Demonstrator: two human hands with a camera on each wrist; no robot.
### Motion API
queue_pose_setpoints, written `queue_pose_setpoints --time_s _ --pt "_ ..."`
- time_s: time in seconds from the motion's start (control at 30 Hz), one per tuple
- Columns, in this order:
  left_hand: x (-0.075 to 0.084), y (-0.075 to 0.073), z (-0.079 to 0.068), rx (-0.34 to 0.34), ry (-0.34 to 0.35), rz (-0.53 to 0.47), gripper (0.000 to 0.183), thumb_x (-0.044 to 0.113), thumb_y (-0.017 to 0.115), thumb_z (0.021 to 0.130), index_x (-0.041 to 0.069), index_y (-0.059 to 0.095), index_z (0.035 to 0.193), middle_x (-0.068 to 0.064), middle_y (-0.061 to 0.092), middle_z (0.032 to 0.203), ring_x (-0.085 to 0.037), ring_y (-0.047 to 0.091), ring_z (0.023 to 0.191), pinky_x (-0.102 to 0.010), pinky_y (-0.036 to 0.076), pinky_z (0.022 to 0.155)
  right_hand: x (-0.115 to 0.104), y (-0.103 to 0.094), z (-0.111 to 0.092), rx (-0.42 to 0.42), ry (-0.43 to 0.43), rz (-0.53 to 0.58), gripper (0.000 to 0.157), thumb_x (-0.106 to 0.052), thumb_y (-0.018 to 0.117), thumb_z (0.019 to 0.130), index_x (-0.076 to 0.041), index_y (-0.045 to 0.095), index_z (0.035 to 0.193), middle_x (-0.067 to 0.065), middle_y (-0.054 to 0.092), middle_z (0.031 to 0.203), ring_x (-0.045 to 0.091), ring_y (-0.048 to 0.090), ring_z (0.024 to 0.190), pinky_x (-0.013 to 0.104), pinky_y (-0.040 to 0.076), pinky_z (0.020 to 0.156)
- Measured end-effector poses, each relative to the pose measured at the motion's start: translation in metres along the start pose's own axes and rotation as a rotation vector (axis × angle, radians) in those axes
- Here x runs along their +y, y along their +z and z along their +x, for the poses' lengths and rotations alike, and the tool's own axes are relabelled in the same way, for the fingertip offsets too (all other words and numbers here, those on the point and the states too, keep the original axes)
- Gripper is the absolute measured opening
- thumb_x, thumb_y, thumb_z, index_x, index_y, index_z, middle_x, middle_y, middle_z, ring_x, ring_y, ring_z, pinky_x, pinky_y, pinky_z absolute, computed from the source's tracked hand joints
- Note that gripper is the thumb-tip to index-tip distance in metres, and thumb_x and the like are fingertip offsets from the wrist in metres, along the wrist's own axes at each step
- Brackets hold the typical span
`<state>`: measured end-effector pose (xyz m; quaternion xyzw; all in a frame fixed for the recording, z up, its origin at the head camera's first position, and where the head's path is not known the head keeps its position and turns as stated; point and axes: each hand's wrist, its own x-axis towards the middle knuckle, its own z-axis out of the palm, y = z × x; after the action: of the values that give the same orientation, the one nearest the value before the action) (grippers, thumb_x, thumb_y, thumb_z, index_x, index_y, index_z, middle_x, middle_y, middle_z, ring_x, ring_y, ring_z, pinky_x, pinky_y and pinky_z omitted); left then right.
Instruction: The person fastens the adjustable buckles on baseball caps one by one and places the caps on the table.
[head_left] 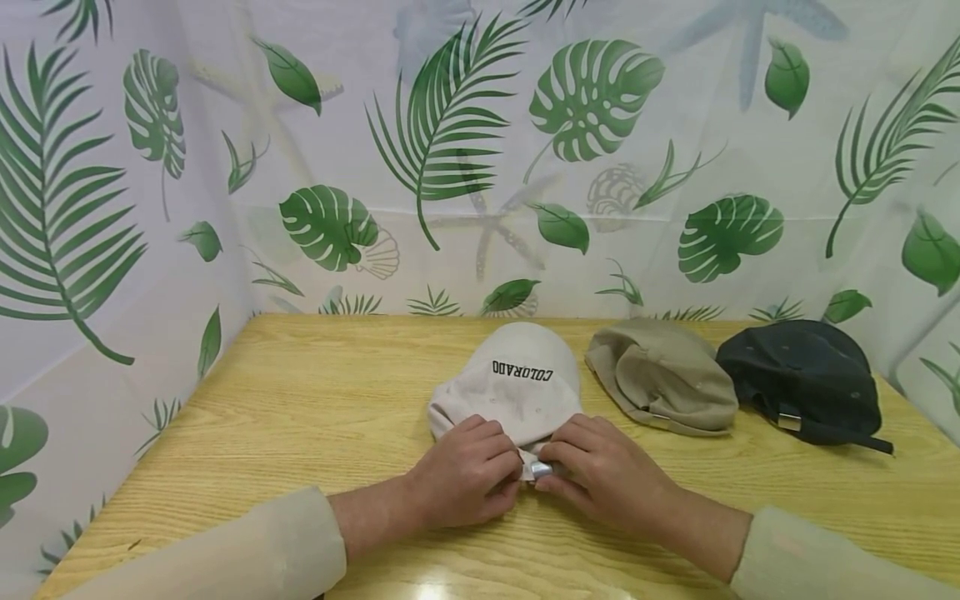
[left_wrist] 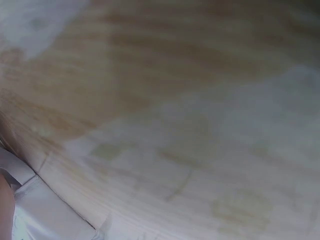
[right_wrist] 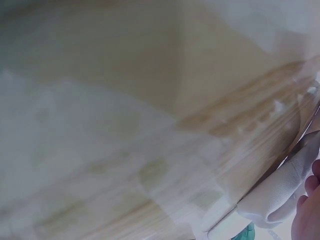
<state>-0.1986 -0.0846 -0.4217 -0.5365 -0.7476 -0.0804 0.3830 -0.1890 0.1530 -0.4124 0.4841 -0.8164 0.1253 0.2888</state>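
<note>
A white cap (head_left: pixel 517 392) with dark COLORADO lettering, upside down from here, sits on the table in the head view. Its back strap (head_left: pixel 528 466) carries a silver buckle (head_left: pixel 541 470) at the near side. From the left, my left hand (head_left: pixel 474 471) pinches the strap beside the buckle. My right hand (head_left: pixel 607 471) holds the strap's buckle end between thumb and fingers. Part of the cap's pale cloth (left_wrist: pixel 50 212) shows low in the left wrist view. In the right wrist view, cap cloth (right_wrist: pixel 280 192) lies by the fingertips (right_wrist: pixel 312 185).
A tan cap (head_left: pixel 667 379) lies right of the white one. Farther right is a black cap (head_left: pixel 806 379) with a metal buckle and its strap end sticking out. The wooden table (head_left: pixel 315 383) meets a leaf-printed curtain (head_left: pixel 480 167) at the back and sides.
</note>
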Motion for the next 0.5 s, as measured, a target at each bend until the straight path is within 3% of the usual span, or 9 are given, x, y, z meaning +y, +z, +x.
queue_pose_setpoints --time_s 0.5 --pt "0.0017 0.0005 -0.0003 -0.005 0.001 0.02 0.013 0.022 0.075 0.077 0.021 0.062 0.077 0.011 0.059 0.076 -0.008 0.055 0.074 -0.023 0.043 0.072 -0.0009 0.0004 0.0003 0.028 -0.019 0.007 0.022 -0.036 0.074 0.088 -0.016 0.07 0.096 -0.009 0.064 0.094 0.008 0.057 0.086 0.028 0.047 0.074"
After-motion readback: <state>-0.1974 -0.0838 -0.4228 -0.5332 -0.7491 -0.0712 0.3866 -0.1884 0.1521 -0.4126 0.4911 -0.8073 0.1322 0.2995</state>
